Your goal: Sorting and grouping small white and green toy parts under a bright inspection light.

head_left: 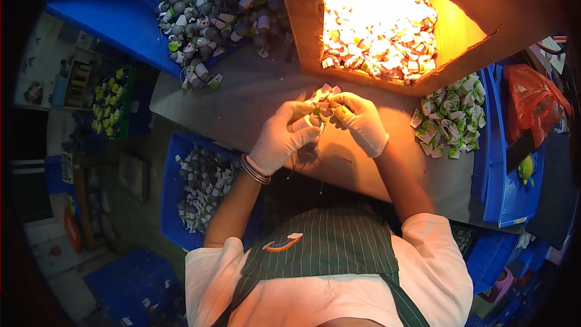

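Observation:
Both hands wear thin white gloves and meet over the grey table [230, 112]. My left hand [279, 137] is closed round a small white rounded piece [307, 123], like those heaped nearby; a thin string hangs below it. The fingertips of my right hand [361, 122] pinch against a small tag-like bit [325, 109] at the top of that piece. Its exact kind is too small to make out. Just beyond the fingertips lie a few pale pinkish pieces [327, 92].
A cardboard box [308, 30], brightly lit inside, holds many small pieces. Grey-and-white pieces [203, 21] heap at the far left. White-and-green tags [451, 115] lie at right, beside blue bins [491, 145] and a red plastic bag [532, 100]. Another blue bin [172, 191] stands below the table's left edge.

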A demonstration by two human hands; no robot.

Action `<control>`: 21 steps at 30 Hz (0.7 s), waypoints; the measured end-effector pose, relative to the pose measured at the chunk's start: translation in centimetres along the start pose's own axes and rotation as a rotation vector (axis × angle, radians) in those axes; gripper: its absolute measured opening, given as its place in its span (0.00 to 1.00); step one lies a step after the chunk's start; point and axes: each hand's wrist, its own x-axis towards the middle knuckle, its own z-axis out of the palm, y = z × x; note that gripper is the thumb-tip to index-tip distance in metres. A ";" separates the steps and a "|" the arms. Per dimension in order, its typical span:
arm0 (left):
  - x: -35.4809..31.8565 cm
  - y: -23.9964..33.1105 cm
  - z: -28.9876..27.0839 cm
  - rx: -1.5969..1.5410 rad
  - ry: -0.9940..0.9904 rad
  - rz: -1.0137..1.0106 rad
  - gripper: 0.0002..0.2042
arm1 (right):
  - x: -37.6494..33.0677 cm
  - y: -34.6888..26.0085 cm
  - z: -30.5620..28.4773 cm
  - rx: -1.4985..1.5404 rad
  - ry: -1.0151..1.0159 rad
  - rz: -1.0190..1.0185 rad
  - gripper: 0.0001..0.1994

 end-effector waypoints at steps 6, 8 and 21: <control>0.3 1.3 0.4 0.366 0.095 -0.018 0.26 | 0.1 -0.1 -0.1 -0.320 -0.029 -0.114 0.08; 0.3 1.0 -0.2 0.532 0.081 0.038 0.25 | 0.2 0.0 0.0 -0.385 -0.041 -0.260 0.08; 0.4 -0.7 0.5 0.918 0.205 0.271 0.14 | -0.7 0.8 0.2 0.138 -0.147 0.197 0.17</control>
